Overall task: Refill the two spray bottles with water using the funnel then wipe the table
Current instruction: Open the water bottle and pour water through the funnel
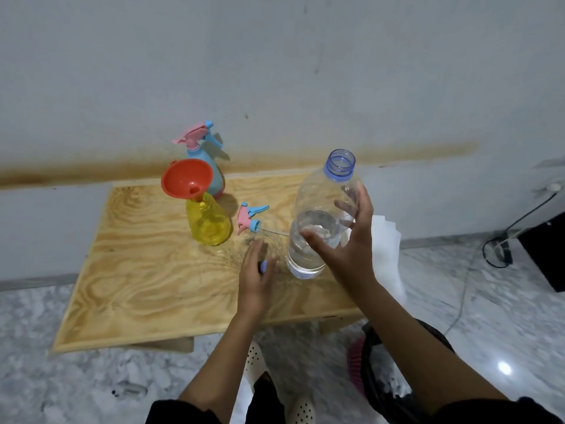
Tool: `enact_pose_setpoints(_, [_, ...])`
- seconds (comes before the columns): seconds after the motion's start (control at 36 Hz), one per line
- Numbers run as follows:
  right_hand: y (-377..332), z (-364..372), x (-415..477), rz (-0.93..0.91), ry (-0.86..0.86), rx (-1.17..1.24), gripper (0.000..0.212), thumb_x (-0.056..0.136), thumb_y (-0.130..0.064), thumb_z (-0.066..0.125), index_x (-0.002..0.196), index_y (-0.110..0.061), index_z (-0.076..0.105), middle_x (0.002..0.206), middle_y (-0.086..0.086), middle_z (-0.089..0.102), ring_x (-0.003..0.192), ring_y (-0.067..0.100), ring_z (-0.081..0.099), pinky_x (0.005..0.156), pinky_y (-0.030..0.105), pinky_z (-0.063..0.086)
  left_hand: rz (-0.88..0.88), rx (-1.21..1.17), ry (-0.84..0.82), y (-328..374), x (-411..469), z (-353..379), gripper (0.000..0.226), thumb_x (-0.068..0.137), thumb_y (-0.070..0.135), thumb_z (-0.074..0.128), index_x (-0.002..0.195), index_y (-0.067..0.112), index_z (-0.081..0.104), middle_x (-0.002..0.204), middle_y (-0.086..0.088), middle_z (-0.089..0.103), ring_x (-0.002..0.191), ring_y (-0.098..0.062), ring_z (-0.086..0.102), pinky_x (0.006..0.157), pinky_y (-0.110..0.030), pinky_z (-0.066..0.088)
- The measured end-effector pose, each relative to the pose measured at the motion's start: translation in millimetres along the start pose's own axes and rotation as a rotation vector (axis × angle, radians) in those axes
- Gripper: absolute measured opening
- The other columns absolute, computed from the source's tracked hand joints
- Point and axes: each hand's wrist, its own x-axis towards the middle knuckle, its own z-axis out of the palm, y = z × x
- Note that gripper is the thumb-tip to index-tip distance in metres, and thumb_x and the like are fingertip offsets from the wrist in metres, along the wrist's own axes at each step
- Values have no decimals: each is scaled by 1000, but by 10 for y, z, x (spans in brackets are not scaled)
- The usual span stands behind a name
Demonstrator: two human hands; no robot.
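Note:
A yellow spray bottle (209, 223) stands on the wooden table (131, 270) with a red funnel (187, 178) in its neck. Its pink and blue spray head (249, 220) lies beside it on the table. Behind stands a blue spray bottle (206, 160) with its head on. My right hand (345, 240) grips an uncapped clear water bottle (321, 215), roughly a third full, standing upright on the table. My left hand (255, 280) rests on the table just left of it, holding the blue bottle cap (263, 266).
A white cloth (386, 249) lies at the table's right edge behind my right arm. The wall runs close behind the table. A black cable (501, 249) and dark box sit on the marble floor at the right. A dark bin (385, 371) stands below the table's front.

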Motion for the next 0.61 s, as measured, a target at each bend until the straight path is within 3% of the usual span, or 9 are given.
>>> enact_pose_setpoints(0.11, [79,-36,-60,25,-57,4,105,69,-41,75,148,-24,9,150,-9,29,128,10,44,101,18,41,171,-168,40,714,1,-82,48,89,38,51,134,22,48,138,10,49,131,1,39,107,-26,36])
enact_pose_setpoints(0.25, [183,-32,-101,105,-120,58,107,69,-42,78,148,-28,7,150,1,33,136,11,38,107,34,41,390,-154,-139,1558,6,-126,53,83,49,54,131,47,33,142,17,40,135,0,34,110,-25,31])
enact_pose_setpoints(0.31, [217,-6,-106,146,-143,78,107,66,-45,79,147,-29,10,146,-3,38,133,8,41,105,24,41,398,-46,-214,1743,-2,-128,66,76,53,63,133,53,28,144,20,35,135,3,31,108,-19,30])
enact_pose_setpoints(0.36, [238,27,-103,167,-149,80,105,63,-53,77,144,-25,17,137,-17,41,128,-1,43,97,6,36,411,94,-265,1808,2,-117,80,73,52,72,139,47,28,148,19,31,134,5,28,104,-15,29])
enact_pose_setpoints(0.42, [295,66,-103,162,-170,73,102,62,-51,80,140,-29,18,130,-35,30,120,-23,33,91,-4,28,406,171,-286,1809,-4,-102,86,71,49,76,142,41,26,149,19,28,132,7,27,101,-16,27])
enact_pose_setpoints(0.47, [368,102,-101,173,-202,25,107,59,-52,79,142,-31,14,129,-41,19,119,-30,23,94,-5,22,380,157,-282,1784,-6,-97,89,70,46,77,140,46,23,145,20,29,127,6,29,100,-19,29])
enact_pose_setpoints(0.53, [448,127,-107,210,-220,8,110,56,-52,82,142,-34,15,134,-35,23,123,-20,28,98,3,26,364,126,-274,1760,-2,-104,89,70,44,78,137,53,20,137,22,30,125,3,32,100,-21,31])
enact_pose_setpoints(0.61, [514,159,-131,231,-190,-10,109,57,-44,86,142,-26,21,141,-9,39,127,4,41,101,19,35,355,110,-271,1751,14,-129,86,72,43,77,136,54,21,132,23,32,124,1,37,102,-26,36])
